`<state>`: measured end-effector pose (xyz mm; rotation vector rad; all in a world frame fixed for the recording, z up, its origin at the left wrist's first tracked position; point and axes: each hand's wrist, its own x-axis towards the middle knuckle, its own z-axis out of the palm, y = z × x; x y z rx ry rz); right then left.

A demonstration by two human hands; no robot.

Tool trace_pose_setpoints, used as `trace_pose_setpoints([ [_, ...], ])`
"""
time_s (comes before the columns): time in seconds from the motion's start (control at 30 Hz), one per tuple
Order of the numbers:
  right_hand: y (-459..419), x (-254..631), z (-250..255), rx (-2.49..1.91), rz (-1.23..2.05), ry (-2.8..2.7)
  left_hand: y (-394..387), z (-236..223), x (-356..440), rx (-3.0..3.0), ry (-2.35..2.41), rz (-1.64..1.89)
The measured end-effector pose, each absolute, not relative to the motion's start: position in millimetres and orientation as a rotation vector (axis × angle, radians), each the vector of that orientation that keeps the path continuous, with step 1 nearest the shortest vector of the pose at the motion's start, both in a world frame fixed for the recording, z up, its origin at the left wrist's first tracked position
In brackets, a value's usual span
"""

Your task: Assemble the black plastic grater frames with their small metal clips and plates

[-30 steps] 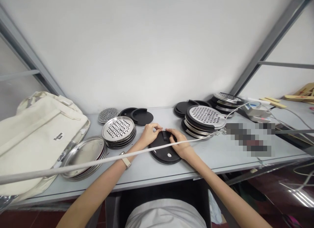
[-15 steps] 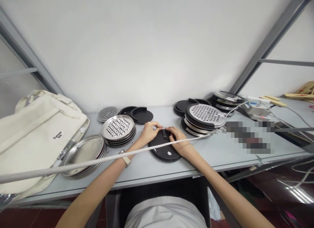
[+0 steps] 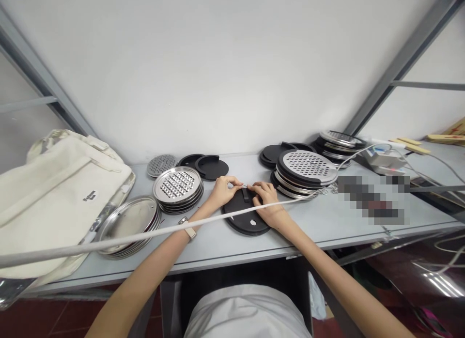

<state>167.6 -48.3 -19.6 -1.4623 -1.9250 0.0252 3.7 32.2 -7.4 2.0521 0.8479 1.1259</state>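
Note:
A round black disc with a hole near its front edge and a raised black tab lies on the table in front of me. At its back edge my left hand is closed, thumb and forefinger pinching a small, thin, pale piece too tiny to name. My right hand is closed over the disc's right side, its fingertips at the back edge by the same small piece. Left of my hands stands a stack of round metal graters; to the right is another stack of graters with black rims.
A white cable crosses in front of my forearms and the disc. Steel plates and a cream bag lie left. Black discs rest behind. Far right are more stacked graters and a white box.
The view has shifted slightly. Both hands stay at the disc's back edge, with only small finger movements.

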Motion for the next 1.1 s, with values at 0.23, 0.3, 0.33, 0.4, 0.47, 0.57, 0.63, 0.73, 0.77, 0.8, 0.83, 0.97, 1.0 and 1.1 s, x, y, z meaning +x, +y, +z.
trace_pose_setpoints([
  [0.23, -50.4, 166.7, -17.9, -1.440, 0.031, -1.901, 28.8, -5.1, 4.0, 2.050, 0.876, 1.122],
  [0.3, -52.9, 165.6, -14.9, -1.410, 0.059, -1.867, 26.6, -3.8, 3.9, 2.036, 0.889, 1.127],
  [0.33, -54.1, 165.1, -13.4, -1.399, 0.071, -1.850, 25.4, -3.2, 3.9, 2.030, 0.894, 1.134],
  [0.4, -56.3, 164.3, -10.9, -1.394, 0.094, -1.832, 23.4, -2.1, 3.7, 2.028, 0.899, 1.144],
  [0.47, -58.0, 163.8, -9.2, -1.396, 0.112, -1.828, 22.0, -1.5, 3.3, 2.047, 0.908, 1.147],
  [0.57, -59.7, 163.6, -6.8, -1.397, 0.139, -1.819, 21.5, -1.5, 2.3, 2.119, 0.934, 1.146],
  [0.63, -60.5, 163.5, -4.8, -1.392, 0.159, -1.818, 21.4, -1.4, 1.6, 2.184, 0.937, 1.146],
  [0.73, -61.4, 163.3, -2.3, -1.380, 0.178, -1.820, 20.7, 0.0, 1.1, 2.257, 0.922, 1.129],
  [0.77, -61.5, 163.3, -2.0, -1.380, 0.184, -1.818, 20.2, 0.7, 1.2, 2.270, 0.919, 1.123],
  [0.8, -61.5, 163.4, -2.1, -1.384, 0.192, -1.814, 19.7, 1.4, 1.3, 2.278, 0.919, 1.122],
  [0.83, -61.4, 163.6, -2.7, -1.387, 0.201, -1.811, 19.1, 2.0, 1.4, 2.285, 0.920, 1.120],
  [0.97, -60.0, 165.4, -8.3, -1.386, 0.224, -1.783, 16.9, 3.0, 1.8, 2.308, 0.952, 1.113],
  [1.0, -59.4, 166.0, -10.3, -1.387, 0.229, -1.771, 16.4, 3.1, 1.7, 2.315, 0.966, 1.116],
  [1.1, -57.6, 167.9, -17.2, -1.405, 0.239, -1.737, 14.8, 3.5, 1.3, 2.334, 0.985, 1.129],
])
